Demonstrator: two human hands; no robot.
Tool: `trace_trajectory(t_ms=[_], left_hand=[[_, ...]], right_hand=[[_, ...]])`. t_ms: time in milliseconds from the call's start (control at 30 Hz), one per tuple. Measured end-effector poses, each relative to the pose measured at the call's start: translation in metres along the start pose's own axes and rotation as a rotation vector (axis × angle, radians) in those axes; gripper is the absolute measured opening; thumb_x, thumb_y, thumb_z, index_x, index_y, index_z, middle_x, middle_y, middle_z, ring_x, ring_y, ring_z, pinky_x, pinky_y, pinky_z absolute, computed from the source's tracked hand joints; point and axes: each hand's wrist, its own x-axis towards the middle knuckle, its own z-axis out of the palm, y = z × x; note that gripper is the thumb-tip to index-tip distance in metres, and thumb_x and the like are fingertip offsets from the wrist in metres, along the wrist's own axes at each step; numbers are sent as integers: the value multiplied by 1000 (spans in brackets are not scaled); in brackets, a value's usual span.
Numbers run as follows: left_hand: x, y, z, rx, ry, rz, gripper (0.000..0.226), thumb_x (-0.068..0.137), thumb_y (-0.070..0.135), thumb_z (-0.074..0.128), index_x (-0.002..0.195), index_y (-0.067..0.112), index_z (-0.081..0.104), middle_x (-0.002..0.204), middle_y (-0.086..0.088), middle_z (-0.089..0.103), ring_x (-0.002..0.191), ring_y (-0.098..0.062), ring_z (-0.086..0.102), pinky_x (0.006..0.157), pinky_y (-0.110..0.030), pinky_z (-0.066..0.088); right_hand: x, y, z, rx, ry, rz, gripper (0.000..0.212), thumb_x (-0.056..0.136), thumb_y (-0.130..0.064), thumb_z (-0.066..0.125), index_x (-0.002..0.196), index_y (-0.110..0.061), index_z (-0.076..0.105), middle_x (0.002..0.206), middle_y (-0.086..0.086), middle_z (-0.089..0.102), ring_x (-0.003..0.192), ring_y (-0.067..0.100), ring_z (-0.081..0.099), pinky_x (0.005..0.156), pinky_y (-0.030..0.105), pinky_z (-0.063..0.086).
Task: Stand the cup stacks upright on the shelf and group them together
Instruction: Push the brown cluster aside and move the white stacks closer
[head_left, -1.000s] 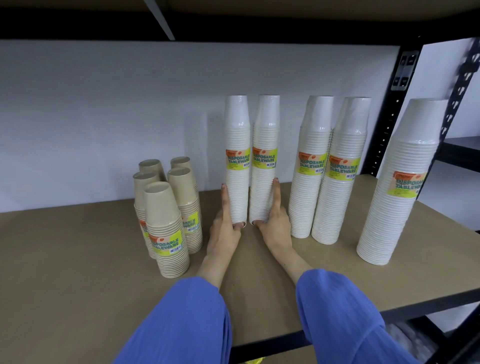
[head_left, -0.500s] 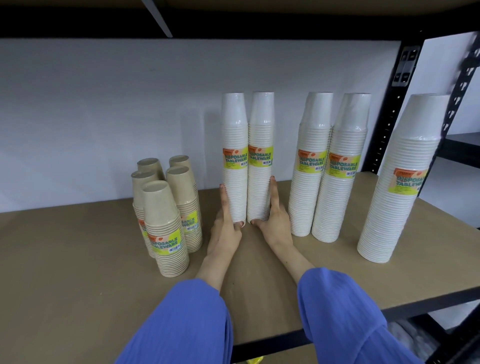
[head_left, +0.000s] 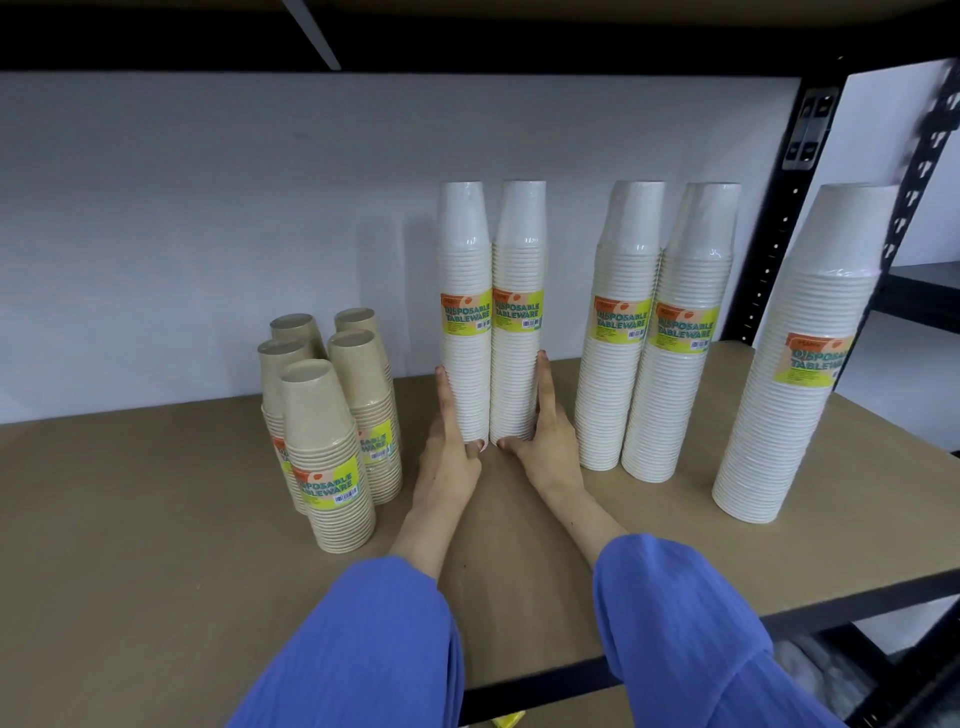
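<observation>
Two tall white cup stacks (head_left: 491, 312) stand upright side by side in the middle of the brown shelf (head_left: 130, 519). My left hand (head_left: 452, 447) presses flat against the left stack's outer side, thumb at its base. My right hand (head_left: 545, 441) presses flat against the right stack's outer side. To the right stands another upright white pair (head_left: 652, 332), and a single wider white stack (head_left: 800, 358) stands nearer the front right. Several short brown cup stacks (head_left: 332, 415) are grouped at the left.
A white wall closes the back of the shelf. A black metal upright (head_left: 779, 208) stands at the right rear, and the upper shelf's dark edge (head_left: 467, 36) runs overhead. The shelf's front edge (head_left: 571, 680) lies just below my blue sleeves.
Both hands have slid the middle white pair a little backward and leftward on the shelf; the other stacks stay where they were.
</observation>
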Motion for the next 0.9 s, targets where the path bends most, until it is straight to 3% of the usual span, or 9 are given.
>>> trace_trajectory(t_ms=[400,533,600,700,767,900], left_hand=[[-7,7,-6,33,-39,-26,95,86,13,56,141,27,-21,151,-16,25,126,-34,46,98,-41,41],[-22,16,-11,89,-4,-3,92,86,18,56,144,23,-16,151,-16,22,123,-34,48,93,-43,44],[-31,25,-14,124,87,-3,88,86,20,56,146,21,-8,150,-14,26,122,-34,49,89,-46,46],[-41,43,-17,126,231,70,81,86,21,56,147,21,2,141,-14,38,116,-37,50,87,-47,46],[-43,57,-16,79,241,143,78,87,22,55,146,24,5,137,-14,42,116,-36,50,89,-45,45],[-36,88,-5,-45,155,212,77,87,26,57,145,33,7,130,-10,50,115,-27,53,90,-37,43]], right_hand=[[-11,-8,-4,-16,-35,18,107,72,-7,70,143,-30,-7,136,17,44,113,31,54,96,38,43],[-28,-12,-21,-56,-68,12,86,74,-12,70,143,-16,19,134,15,46,121,28,47,98,23,32],[-39,-15,-37,-70,-14,-15,64,78,-12,67,135,-14,38,125,12,53,114,24,51,87,15,32],[-53,-21,-66,-42,168,-49,46,81,-8,63,125,-11,50,114,10,58,97,15,54,86,22,42],[-58,-22,-85,-46,330,-90,44,82,-6,62,124,-9,51,115,12,56,102,19,54,90,30,45],[-55,-17,-110,-102,442,-93,62,81,-4,62,136,-4,33,131,21,42,120,29,44,99,23,31]])
